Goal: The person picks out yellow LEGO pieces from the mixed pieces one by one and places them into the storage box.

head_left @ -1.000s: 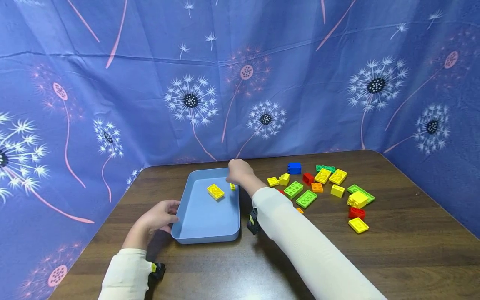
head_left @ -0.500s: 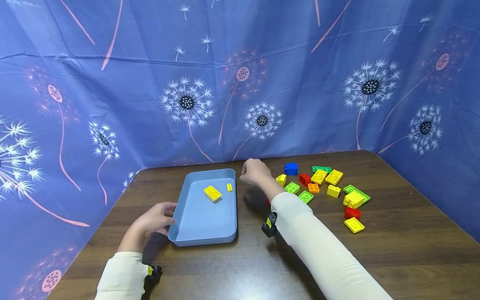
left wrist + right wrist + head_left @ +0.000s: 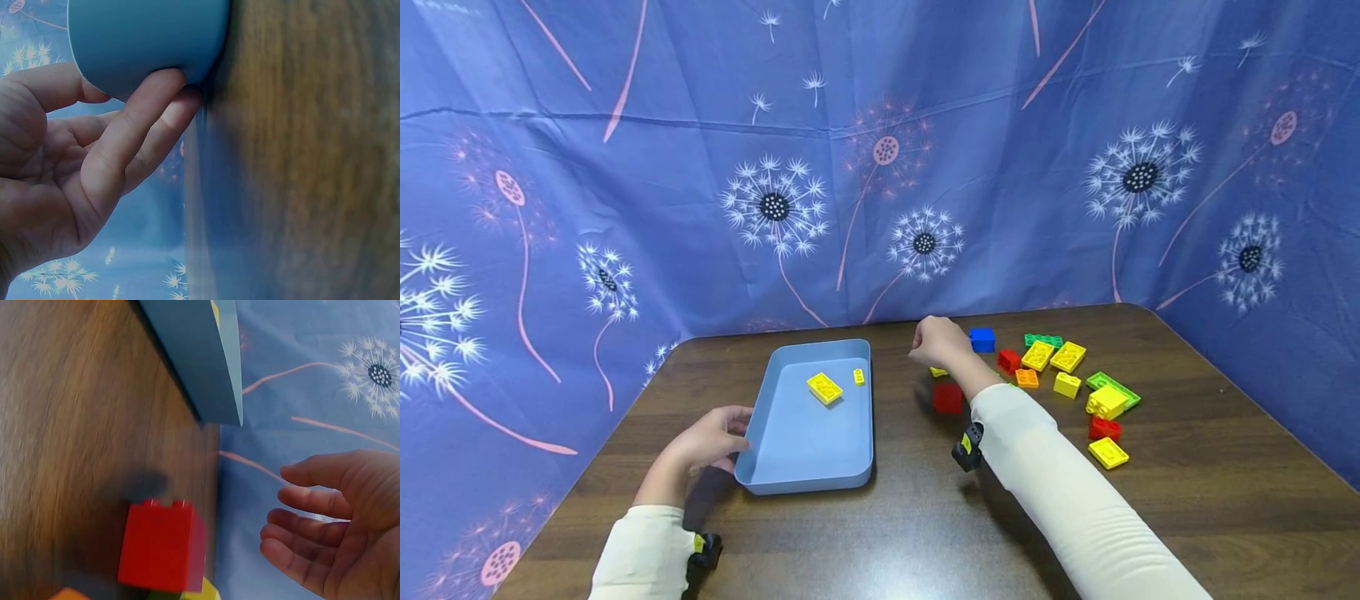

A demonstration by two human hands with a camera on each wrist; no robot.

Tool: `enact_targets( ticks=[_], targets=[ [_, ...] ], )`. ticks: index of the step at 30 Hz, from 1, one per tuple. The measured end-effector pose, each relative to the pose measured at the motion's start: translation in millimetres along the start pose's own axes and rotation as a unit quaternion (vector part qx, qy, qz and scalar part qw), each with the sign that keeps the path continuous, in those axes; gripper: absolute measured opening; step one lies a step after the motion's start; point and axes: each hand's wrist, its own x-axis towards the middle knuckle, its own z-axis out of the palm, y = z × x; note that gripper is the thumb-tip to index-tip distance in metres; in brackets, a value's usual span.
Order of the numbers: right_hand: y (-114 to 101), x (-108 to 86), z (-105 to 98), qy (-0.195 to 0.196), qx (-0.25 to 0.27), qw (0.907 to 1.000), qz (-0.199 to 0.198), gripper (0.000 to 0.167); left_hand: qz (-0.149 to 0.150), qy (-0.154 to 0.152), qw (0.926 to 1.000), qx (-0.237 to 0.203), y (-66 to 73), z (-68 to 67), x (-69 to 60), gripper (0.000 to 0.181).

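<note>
Blue dandelion-print cloth (image 3: 685, 67) hangs behind and either side of the wood-grain table (image 3: 850, 542), which catches a glare up front; pale marks at the cloth's top left are too faint to read. The left hand (image 3: 703, 437) grasps the blue tray (image 3: 805, 482), where two yellow blocks (image 3: 825, 388) lie; the right hand (image 3: 942, 340), loose-fingered and empty, hovers near a red block (image 3: 947, 398).
</note>
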Motion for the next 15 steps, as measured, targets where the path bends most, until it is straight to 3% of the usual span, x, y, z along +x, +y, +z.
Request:
enact_targets(
  ticks=[10, 15],
  targets=[
    [26.1, 5.8, -13.7, -0.026, -0.025, 0.9988, -0.032, 0.009, 0.006, -0.002, 1.0, 0.006, 1.0, 0.9, 0.1, 0.056],
    [39.9, 13.6, -20.3, -0.039, -0.046, 0.9981, -0.013, 0.008, 0.002, 0.001, 1.0, 0.007, 0.3, 0.4, -0.9, 0.056]
  ],
)
